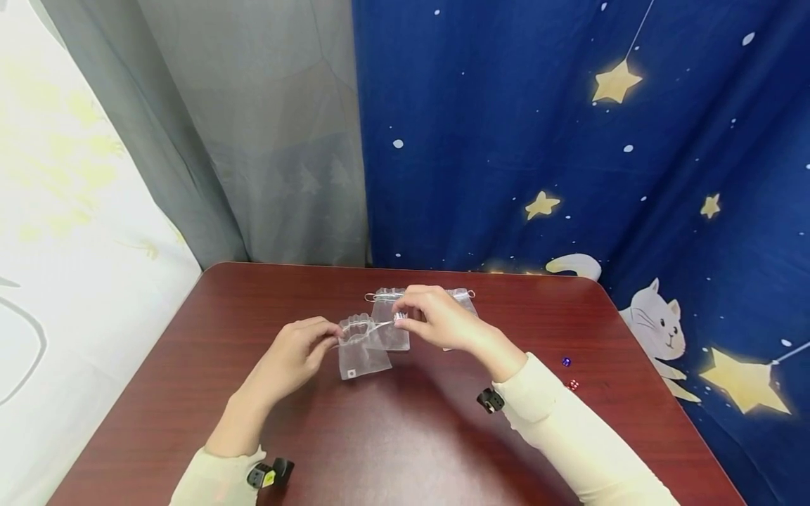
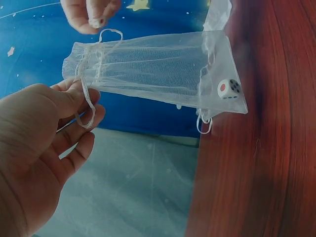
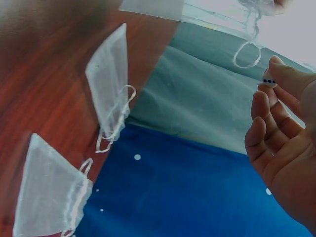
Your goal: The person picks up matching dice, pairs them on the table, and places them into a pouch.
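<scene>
My left hand [image 1: 300, 348] pinches the gathered mouth of a sheer white drawstring bag [image 1: 363, 358], thumb against fingers at the rim. Inside the bag's bottom corner sits a white die [image 2: 229, 89] with a red spot on one face and dark spots on another. To the right of the bag mouth, my right hand [image 1: 436, 316] pinches another white die [image 3: 269, 80] between thumb and fingertips; a row of blue dots shows on it. A cord loop [image 3: 247, 54] of the held bag hangs close to these fingertips. The rest of that die is covered by the fingers.
Two more sheer drawstring bags lie flat behind the hands, one bag [image 3: 109, 79] nearer the held one and the other bag [image 3: 49, 192] farther right. A blue die [image 1: 566, 361] and a red die [image 1: 572, 384] rest on the brown table [image 1: 190, 393] by the right sleeve. Curtains [image 1: 481, 140] hang behind.
</scene>
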### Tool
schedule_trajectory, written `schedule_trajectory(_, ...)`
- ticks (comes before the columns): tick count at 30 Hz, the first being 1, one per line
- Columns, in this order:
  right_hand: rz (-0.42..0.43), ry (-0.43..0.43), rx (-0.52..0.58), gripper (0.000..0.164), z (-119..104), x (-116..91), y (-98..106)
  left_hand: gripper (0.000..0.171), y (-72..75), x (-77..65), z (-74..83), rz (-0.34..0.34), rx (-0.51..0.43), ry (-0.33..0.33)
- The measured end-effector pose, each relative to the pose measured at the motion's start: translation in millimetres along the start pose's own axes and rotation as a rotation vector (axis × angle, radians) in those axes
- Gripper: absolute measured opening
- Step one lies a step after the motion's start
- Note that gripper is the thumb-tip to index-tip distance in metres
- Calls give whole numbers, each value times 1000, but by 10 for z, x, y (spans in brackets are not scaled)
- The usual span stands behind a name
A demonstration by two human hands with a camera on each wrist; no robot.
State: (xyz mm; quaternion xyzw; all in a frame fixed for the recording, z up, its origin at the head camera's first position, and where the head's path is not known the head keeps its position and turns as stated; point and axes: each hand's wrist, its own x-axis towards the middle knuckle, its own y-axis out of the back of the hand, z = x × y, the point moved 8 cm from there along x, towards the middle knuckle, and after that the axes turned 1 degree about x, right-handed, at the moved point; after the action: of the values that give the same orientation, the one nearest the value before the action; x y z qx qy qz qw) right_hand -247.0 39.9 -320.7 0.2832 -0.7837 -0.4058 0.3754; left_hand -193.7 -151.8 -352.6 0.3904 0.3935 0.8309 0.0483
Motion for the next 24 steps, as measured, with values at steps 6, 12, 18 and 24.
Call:
schedule_trajectory(6, 5, 20, -9, 14, -105, 106, 64, 18, -49, 37, 30, -15, -2, -4)
schedule_trajectory(12, -7, 76, 15, 13, -224, 207, 40, 17, -88, 73, 70, -11, -24, -35)
schedule_trajectory(18, -25, 72, 13, 12, -284, 250, 13, 17, -107, 102, 113, -6, -48, -55)
schedule_trajectory(24, -44, 65, 0, 13, -288, 249, -41, 17, -113, 117, 137, -2, -43, -61)
